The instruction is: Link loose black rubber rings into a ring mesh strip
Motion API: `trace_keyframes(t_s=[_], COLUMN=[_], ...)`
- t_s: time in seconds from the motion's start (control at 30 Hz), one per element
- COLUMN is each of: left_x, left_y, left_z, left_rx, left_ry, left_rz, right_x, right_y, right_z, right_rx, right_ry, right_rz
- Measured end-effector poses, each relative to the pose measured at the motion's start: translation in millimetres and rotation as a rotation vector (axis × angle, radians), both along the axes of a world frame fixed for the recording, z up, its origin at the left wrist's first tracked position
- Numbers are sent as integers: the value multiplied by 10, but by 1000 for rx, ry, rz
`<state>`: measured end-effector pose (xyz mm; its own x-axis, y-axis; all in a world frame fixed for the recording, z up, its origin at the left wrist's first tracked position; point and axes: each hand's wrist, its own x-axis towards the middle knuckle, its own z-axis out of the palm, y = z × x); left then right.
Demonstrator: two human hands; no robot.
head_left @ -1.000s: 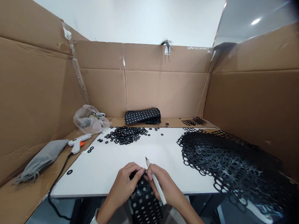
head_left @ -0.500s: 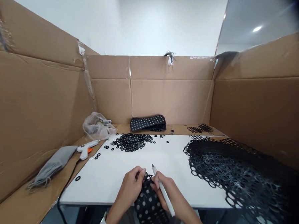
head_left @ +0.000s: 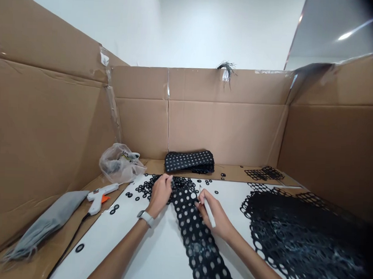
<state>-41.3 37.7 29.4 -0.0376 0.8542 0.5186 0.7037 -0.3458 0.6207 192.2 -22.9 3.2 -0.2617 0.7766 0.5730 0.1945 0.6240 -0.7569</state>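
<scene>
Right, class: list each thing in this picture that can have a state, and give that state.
Left hand: flat on the strip's far end.
Right hand: gripping a white pen, resting on the strip.
Perforated strip: laid out along the white board.
Glue gun: lying down.
Plastic bag: crumpled.

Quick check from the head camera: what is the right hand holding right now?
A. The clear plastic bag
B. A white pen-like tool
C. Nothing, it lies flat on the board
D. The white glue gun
B: the right hand grips a white pen-like tool beside the black perforated strip, while the glue gun lies untouched at the left.
</scene>
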Motion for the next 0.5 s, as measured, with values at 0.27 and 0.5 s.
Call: trace_keyframes(t_s=[0.27,0.5], left_x=[-68,220], left_y=[-54,-307], left_z=[-187,-314], left_rx=[151,141], left_ry=[111,278], left_rz=[-118,-490], right_x=[168,140], right_y=[307,224], right_z=[-347,-385], right_rx=[-184,-520], right_ry=[80,376], right_rz=[-39,77])
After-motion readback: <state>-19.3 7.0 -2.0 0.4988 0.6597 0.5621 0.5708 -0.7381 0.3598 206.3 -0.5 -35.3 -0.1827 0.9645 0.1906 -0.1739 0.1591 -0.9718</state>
